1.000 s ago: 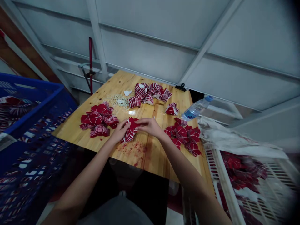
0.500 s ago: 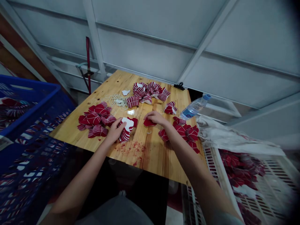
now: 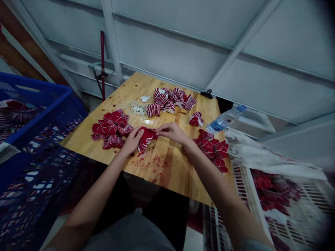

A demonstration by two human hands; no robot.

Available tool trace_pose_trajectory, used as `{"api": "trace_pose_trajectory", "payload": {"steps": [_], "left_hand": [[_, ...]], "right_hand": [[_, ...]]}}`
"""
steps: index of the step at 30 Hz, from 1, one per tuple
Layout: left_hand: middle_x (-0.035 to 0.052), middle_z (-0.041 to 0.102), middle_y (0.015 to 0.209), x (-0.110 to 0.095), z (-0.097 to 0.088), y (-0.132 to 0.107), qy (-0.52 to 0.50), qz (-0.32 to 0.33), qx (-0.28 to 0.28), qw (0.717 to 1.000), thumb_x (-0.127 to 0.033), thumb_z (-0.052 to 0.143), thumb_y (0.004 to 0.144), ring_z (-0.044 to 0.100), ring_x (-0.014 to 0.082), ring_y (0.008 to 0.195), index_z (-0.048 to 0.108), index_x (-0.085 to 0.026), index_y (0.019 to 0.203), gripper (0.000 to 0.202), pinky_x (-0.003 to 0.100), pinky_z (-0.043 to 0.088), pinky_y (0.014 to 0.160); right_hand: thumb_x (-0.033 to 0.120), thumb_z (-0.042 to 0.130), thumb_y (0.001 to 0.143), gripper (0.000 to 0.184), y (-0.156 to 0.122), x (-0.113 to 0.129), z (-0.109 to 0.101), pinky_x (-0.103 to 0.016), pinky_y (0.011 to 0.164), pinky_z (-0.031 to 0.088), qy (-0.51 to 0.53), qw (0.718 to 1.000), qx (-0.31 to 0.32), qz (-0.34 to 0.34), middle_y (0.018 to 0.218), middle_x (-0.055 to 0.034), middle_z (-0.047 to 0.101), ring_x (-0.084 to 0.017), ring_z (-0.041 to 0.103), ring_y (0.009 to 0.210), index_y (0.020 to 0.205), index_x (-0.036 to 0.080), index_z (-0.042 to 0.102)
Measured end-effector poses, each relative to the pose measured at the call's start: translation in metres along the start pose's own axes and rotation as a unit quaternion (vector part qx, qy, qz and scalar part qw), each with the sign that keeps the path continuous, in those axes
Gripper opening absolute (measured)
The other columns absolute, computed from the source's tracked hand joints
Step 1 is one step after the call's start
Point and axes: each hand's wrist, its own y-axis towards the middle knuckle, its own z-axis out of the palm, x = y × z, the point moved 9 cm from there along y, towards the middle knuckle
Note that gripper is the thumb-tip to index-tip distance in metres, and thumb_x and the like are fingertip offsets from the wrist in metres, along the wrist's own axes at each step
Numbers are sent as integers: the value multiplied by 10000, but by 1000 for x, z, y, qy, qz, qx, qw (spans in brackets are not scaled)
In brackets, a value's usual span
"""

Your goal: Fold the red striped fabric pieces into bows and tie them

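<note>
My left hand (image 3: 133,141) is closed around a stack of red-and-white pieces (image 3: 146,137) just above the wooden table (image 3: 170,174). My right hand (image 3: 171,132) pinches the stack's right edge with its fingertips. A pile of bundled red pieces (image 3: 111,129) lies left of my left hand. Another red pile (image 3: 214,150) lies right of my right wrist. Several striped bundles (image 3: 170,99) sit at the table's far side, with a heap of pale rubber bands (image 3: 134,108) beside them.
A blue crate (image 3: 31,139) with red pieces stands at the left. A white crate (image 3: 288,205) holding more red pieces, partly under a white cloth (image 3: 261,158), stands at the right. A water bottle (image 3: 225,120) lies at the table's right edge. Red specks dot the table front.
Half a second ago my right hand was on a loose red piece to the right of the stack. It has come back to the stack, which now shows a red top.
</note>
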Motion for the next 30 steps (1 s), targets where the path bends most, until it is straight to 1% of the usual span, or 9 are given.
{"api": "trace_pose_trajectory", "payload": {"steps": [5,10,13,17,19,22,26,28,30], "left_hand": [[64,702,1117,7,-1,-4,-29,-34,5,999,-485,613,808,634,229,1051,672,-201,1035,368,327,493,931],[37,719,962,12,-1,-4,-83,-69,-12,994,-447,666,749,652,204,915,679,-197,944,317,302,526,835],[22,705,873,10,3,-3,-105,-76,-17,991,-450,654,750,647,187,834,666,-187,901,303,287,524,773],[14,674,833,1,11,-1,-74,-40,-11,996,-479,619,786,620,173,781,655,-179,878,316,274,502,727],[18,670,844,-2,15,0,-48,-21,1,999,-510,598,804,615,180,799,663,-182,904,349,278,498,740],[40,691,934,-2,21,-1,-53,-30,34,998,-546,588,801,628,212,906,673,-191,981,406,299,499,805],[92,674,1175,4,30,-5,-93,-75,84,989,-484,697,700,603,266,1092,636,-184,1158,552,341,490,899],[107,661,1217,5,28,-4,-82,-75,71,991,-457,692,698,592,273,1123,639,-171,1159,545,358,477,936],[101,672,1193,7,21,-1,-57,-70,27,996,-442,664,715,592,268,1126,663,-171,1103,474,359,468,956]], "right_hand": [[179,547,859,174,13,-30,-21,-261,663,482,-143,987,-13,77,807,-44,702,-141,613,694,883,130,712],[105,567,822,167,39,-38,-10,-276,717,452,-188,979,3,79,740,-42,689,-148,587,684,746,125,714],[148,606,829,128,40,-27,-6,-296,762,455,-200,977,-18,67,850,-87,708,-167,605,751,829,109,728],[308,737,765,375,19,-10,9,-265,681,493,-49,995,-44,71,928,-76,712,-153,632,729,1091,131,686],[355,814,665,446,6,-9,20,-249,613,494,42,993,-52,94,823,-40,710,-148,631,670,1040,144,696],[394,830,610,364,-7,-16,23,-245,581,492,107,983,-93,118,729,-21,695,-147,629,632,844,147,701],[397,683,768,271,-8,-26,9,-258,591,514,105,983,-99,114,756,-39,704,-146,638,627,868,145,676],[332,537,865,243,-7,-30,-6,-262,614,530,14,990,-84,116,799,-48,714,-145,651,650,960,143,656],[219,435,873,257,-6,-35,-26,-264,620,528,-84,986,-82,120,817,-47,713,-149,651,666,1010,141,637]]}}
